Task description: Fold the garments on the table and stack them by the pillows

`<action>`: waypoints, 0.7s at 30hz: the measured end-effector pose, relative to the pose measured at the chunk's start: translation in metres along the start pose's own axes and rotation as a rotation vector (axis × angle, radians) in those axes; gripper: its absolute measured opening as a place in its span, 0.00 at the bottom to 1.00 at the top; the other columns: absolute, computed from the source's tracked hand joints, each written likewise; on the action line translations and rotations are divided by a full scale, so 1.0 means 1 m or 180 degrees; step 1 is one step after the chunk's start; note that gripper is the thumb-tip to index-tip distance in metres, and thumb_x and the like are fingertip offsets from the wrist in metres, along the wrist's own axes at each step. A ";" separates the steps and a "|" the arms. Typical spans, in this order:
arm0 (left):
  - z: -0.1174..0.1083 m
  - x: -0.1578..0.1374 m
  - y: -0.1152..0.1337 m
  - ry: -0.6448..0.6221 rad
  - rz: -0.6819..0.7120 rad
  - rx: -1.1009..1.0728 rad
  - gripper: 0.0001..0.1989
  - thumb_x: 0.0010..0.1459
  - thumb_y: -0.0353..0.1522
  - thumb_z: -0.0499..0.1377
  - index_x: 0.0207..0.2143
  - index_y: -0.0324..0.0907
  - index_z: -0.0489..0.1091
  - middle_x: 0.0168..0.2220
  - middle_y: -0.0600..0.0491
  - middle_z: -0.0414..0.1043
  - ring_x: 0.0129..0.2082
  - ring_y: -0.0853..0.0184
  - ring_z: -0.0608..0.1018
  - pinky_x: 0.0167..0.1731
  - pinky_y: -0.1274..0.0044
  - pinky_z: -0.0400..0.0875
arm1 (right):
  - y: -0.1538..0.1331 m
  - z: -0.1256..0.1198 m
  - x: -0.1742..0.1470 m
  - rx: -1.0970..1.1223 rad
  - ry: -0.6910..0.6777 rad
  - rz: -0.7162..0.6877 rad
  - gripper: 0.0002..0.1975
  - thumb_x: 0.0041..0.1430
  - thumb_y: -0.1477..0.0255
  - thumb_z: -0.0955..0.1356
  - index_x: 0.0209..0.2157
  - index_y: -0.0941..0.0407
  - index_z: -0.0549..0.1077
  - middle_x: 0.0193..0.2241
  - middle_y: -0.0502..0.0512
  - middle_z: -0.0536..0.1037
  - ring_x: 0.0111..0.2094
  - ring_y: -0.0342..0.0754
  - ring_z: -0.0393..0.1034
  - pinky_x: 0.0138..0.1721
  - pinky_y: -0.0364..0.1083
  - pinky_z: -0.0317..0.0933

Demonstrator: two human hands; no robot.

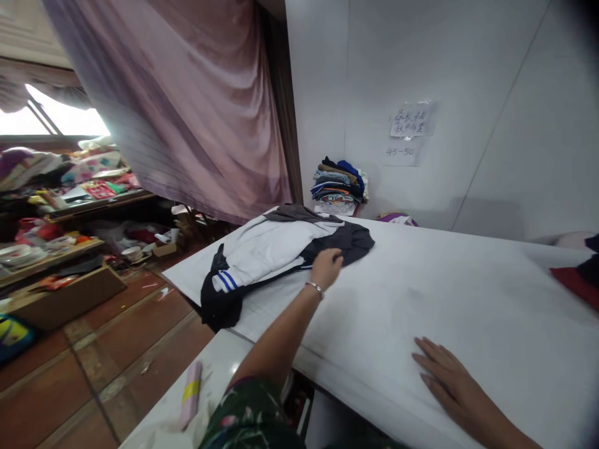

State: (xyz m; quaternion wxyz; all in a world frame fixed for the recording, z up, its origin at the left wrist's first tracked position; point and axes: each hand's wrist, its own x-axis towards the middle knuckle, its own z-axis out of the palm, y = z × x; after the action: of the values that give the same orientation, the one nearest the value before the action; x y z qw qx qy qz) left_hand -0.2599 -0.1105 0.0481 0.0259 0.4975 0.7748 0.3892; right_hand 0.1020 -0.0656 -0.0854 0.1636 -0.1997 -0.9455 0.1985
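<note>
A black, grey and white garment (276, 246) lies spread and crumpled on the far left of the white table (384, 312). Blue stripes run across one white end of it, and a black part hangs over the table's left edge. My left hand (326, 269), with a silver bracelet at the wrist, reaches to its dark right side. The fingers are closed in a pinch there, with a bit of dark cloth showing at the tips. Lower right, my right hand (444, 377) is stretched out over the tabletop, fingers apart, holding nothing.
Folded clothes (337, 184) are stacked behind the table by the wall. A red and black cloth (580, 280) lies at the right edge. A pink roll with a yellow band (191, 393) rests on a smaller white surface. Cardboard boxes (65, 296) and cluttered shelves stand left.
</note>
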 end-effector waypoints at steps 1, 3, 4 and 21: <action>-0.017 0.011 -0.011 0.0152 0.0042 0.0491 0.13 0.59 0.30 0.55 0.46 0.41 0.70 0.51 0.46 0.71 0.53 0.61 0.68 0.55 0.70 0.58 | 0.000 0.001 0.000 0.0037 0.0022 0.0040 0.30 0.56 0.62 0.64 0.58 0.24 0.53 0.61 0.35 0.53 0.62 0.56 0.49 0.61 0.61 0.49; -0.045 0.027 -0.032 0.0355 -0.0034 0.1396 0.17 0.59 0.31 0.56 0.51 0.42 0.67 0.57 0.45 0.64 0.59 0.58 0.62 0.59 0.66 0.51 | 0.001 0.001 0.000 0.0066 0.0040 0.0116 0.32 0.55 0.61 0.64 0.57 0.20 0.51 0.61 0.31 0.53 0.61 0.56 0.50 0.60 0.61 0.50; -0.055 0.033 -0.041 0.0401 -0.0132 0.1764 0.19 0.58 0.32 0.57 0.53 0.42 0.64 0.60 0.44 0.60 0.61 0.56 0.59 0.60 0.63 0.48 | 0.001 0.001 0.001 0.0068 0.0057 0.0138 0.32 0.54 0.61 0.64 0.56 0.19 0.50 0.60 0.30 0.53 0.61 0.56 0.50 0.60 0.61 0.50; -0.122 0.123 -0.040 0.0483 -0.1099 0.2017 0.22 0.65 0.38 0.42 0.47 0.39 0.72 0.49 0.41 0.72 0.48 0.56 0.74 0.40 0.72 0.64 | -0.006 -0.004 0.008 -0.0030 0.0141 0.0132 0.31 0.55 0.60 0.63 0.55 0.18 0.50 0.59 0.29 0.54 0.59 0.56 0.54 0.58 0.60 0.54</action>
State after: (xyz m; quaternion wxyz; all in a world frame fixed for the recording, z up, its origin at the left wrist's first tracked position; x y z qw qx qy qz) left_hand -0.4043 -0.0919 0.1506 -0.1217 0.3126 0.9291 0.1556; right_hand 0.0948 -0.0658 -0.0778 0.1795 -0.2244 -0.9382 0.1929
